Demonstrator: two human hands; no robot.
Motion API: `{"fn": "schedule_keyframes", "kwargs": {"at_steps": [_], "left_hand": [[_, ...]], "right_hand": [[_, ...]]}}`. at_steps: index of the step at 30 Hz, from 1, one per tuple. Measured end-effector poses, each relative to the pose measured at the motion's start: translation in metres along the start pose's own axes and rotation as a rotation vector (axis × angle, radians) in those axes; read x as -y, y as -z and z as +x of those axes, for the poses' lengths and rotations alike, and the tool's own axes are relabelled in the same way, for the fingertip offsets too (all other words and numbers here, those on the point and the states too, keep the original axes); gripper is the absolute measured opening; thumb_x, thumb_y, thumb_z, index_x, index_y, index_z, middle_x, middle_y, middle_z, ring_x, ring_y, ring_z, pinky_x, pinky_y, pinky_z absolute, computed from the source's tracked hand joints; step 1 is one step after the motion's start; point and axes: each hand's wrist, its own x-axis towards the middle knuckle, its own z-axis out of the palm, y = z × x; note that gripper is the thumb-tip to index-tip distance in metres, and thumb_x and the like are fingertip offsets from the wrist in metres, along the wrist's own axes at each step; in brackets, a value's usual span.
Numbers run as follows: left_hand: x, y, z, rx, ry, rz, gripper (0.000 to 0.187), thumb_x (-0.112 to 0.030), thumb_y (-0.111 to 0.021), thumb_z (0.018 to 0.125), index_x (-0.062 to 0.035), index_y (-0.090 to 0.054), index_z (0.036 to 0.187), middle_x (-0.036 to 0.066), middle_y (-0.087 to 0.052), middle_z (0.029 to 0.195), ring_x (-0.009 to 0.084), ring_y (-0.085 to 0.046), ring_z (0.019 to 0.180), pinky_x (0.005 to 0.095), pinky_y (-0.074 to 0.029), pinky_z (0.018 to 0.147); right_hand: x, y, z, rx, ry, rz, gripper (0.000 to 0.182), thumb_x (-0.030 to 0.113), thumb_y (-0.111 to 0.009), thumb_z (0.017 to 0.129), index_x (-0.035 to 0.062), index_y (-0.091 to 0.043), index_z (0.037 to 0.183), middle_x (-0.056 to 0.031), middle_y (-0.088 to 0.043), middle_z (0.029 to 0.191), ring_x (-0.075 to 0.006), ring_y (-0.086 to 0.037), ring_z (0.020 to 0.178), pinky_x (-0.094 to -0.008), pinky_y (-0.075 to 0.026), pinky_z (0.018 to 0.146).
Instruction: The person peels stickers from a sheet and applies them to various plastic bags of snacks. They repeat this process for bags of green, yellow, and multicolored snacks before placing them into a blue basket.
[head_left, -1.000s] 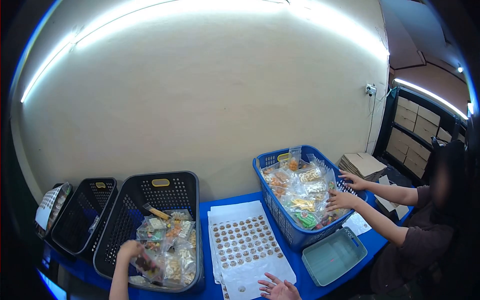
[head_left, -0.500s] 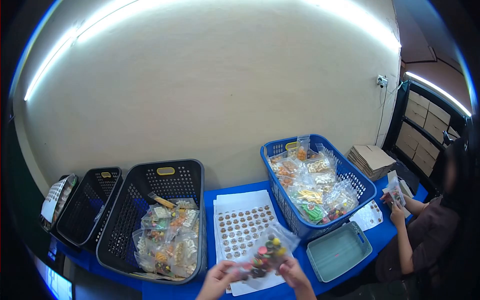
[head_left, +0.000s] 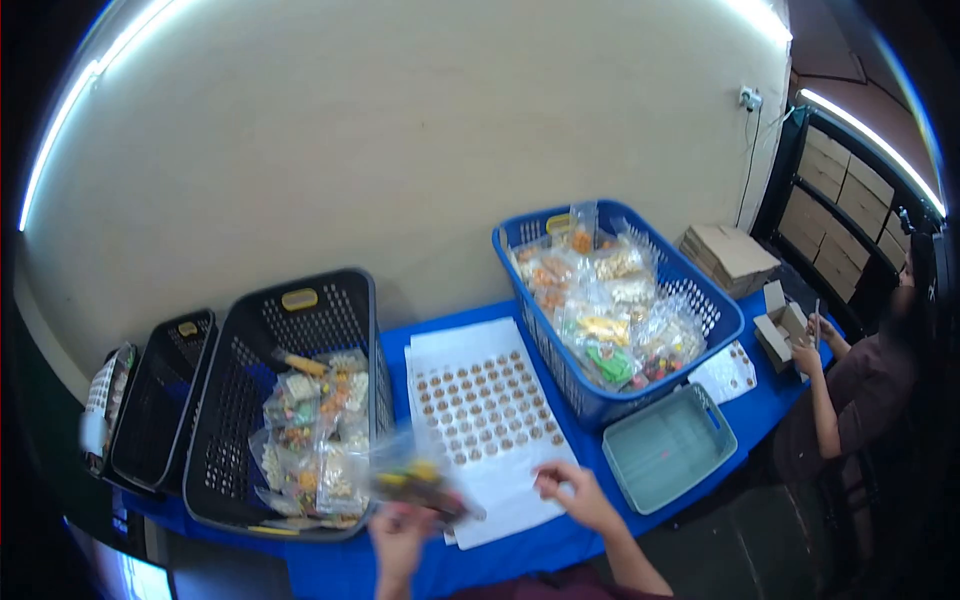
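My left hand (head_left: 398, 535) pinches the lower edge of a clear plastic bag of colourful candies (head_left: 420, 482), blurred by motion. The bag hangs between the large dark basket and the sticker sheets. My right hand (head_left: 580, 500) is apart from the bag, over the lower right edge of the sheets, its fingers bent but apart, with nothing visible in them. White sheets of round brown stickers (head_left: 490, 400) lie stacked in front of me. To the left, the dark basket (head_left: 225, 400) holds several filled snack bags (head_left: 315, 440).
A blue basket (head_left: 560, 370) full of snack bags stands right of the sheets, with a grey-green tray (head_left: 670, 450) before it. Flat cardboard (head_left: 730, 255) lies behind. At right, a co-worker (head_left: 840, 400) handles something near an open carton (head_left: 780, 330). More dark baskets (head_left: 165, 400) stand left.
My right hand has let go of the candy bag and moved apart from it. My left hand has carried the bag left, towards the dark basket. The view has shifted.
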Motion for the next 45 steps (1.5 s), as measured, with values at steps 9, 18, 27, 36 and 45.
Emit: {"fn": "schedule_keyframes", "kwargs": {"at_steps": [9,18,27,36,45], "left_hand": [[-0.038,0.093,0.05,-0.323,-0.238,-0.143,0.023,-0.02,-0.05,0.085,-0.0021,-0.05,0.1,0.005,-0.057,0.087,0.0107,-0.056,0.07,0.025,-0.046,0.058],[-0.039,0.081,0.046,-0.452,-0.275,-0.065,0.02,-0.018,-0.056,0.082,0.0,-0.054,0.091,0.005,-0.059,0.077,0.0036,-0.049,0.059,0.0153,-0.032,0.046],[-0.038,0.081,0.046,-0.512,-0.315,-0.016,0.018,-0.018,-0.058,0.081,-0.0009,-0.053,0.083,0.002,-0.055,0.067,0.0026,-0.042,0.05,0.0155,-0.031,0.042],[-0.037,0.083,0.048,-0.482,-0.302,-0.055,0.02,-0.019,-0.058,0.081,-0.0001,-0.052,0.087,0.002,-0.056,0.07,0.0023,-0.043,0.049,0.0144,-0.029,0.04],[-0.034,0.088,0.048,-0.399,-0.262,-0.146,0.022,-0.015,-0.055,0.082,0.0031,-0.05,0.094,0.007,-0.057,0.087,0.0102,-0.055,0.07,0.0216,-0.043,0.064]], "right_hand": [[-0.256,-0.002,0.007,-0.213,-0.293,-0.675,0.021,0.017,-0.06,0.071,0.0032,-0.053,0.085,-0.0117,-0.055,0.08,-0.0237,-0.056,0.069,-0.0343,-0.044,0.063],[-0.243,-0.02,0.026,-0.115,-0.535,-0.907,0.023,0.016,-0.054,0.072,0.0043,-0.048,0.091,-0.0145,-0.049,0.089,-0.0311,-0.051,0.088,-0.0415,-0.041,0.074],[-0.277,0.003,0.085,-0.213,-0.54,-0.824,0.044,0.01,-0.053,0.076,0.0075,-0.037,0.118,-0.0188,-0.052,0.104,-0.0346,-0.052,0.093,-0.0406,-0.041,0.079],[-0.281,-0.006,0.075,-0.365,-0.398,-0.737,0.025,0.005,-0.053,0.077,0.0044,-0.038,0.098,-0.0198,-0.052,0.095,-0.0362,-0.051,0.09,-0.043,-0.04,0.074],[-0.295,0.007,0.057,-0.271,-0.155,-0.714,0.024,0.004,-0.053,0.067,0.0059,-0.041,0.088,-0.0138,-0.047,0.078,-0.0311,-0.047,0.083,-0.0388,-0.037,0.071]]}}
